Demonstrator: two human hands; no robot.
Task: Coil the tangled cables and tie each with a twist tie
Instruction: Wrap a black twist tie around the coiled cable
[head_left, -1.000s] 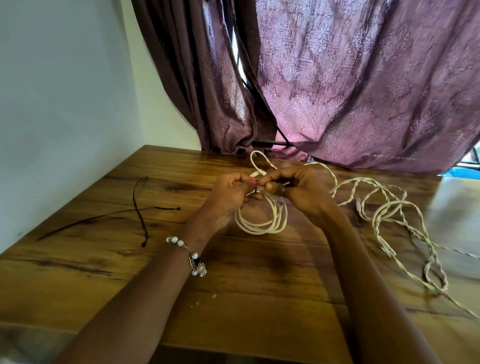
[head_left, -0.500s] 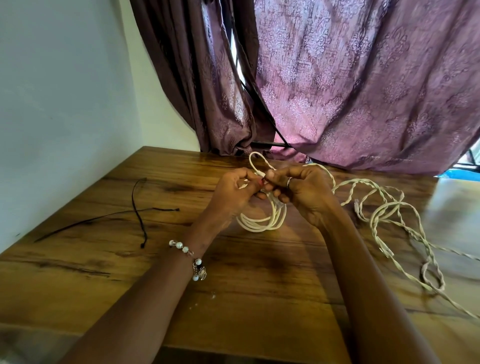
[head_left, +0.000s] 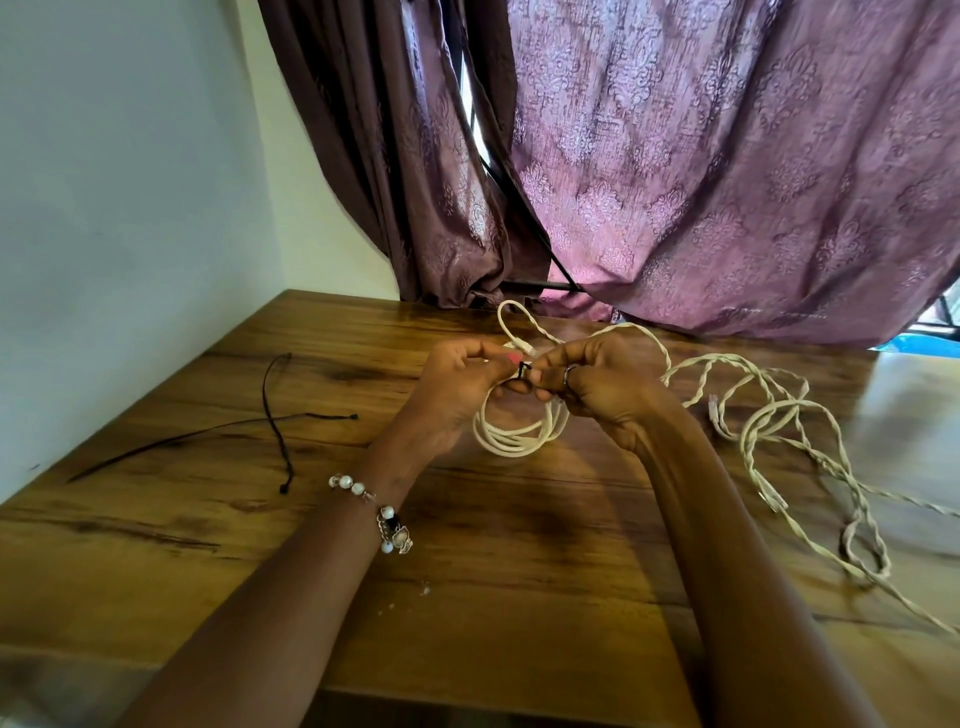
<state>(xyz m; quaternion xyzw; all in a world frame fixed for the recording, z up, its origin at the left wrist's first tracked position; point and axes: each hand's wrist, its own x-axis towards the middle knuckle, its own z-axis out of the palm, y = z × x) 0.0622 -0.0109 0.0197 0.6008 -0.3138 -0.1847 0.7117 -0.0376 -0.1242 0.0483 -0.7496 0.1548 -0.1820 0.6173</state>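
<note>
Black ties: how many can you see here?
3: two spare black ties lie crossed on the table's left, one long, one curved; a third is pinched between both hands at the coil. More may be hidden.

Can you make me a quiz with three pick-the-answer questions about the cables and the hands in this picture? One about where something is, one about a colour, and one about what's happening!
1. Where do the spare black ties lie?
A. on the table, left of the hands
B. on the curtain
C. under the coil

2. What colour is the coiled cable?
A. red
B. cream-white
C. blue

3. What are the left hand and right hand doing?
A. resting flat on the table
B. pulling the curtain
C. pinching a black twist tie at the top of the coil

Answers: 1 A, they lie on the wood near the wall. 2 B, its loops look pale cream. 3 C, both sets of fingertips meet at the tie.
</note>
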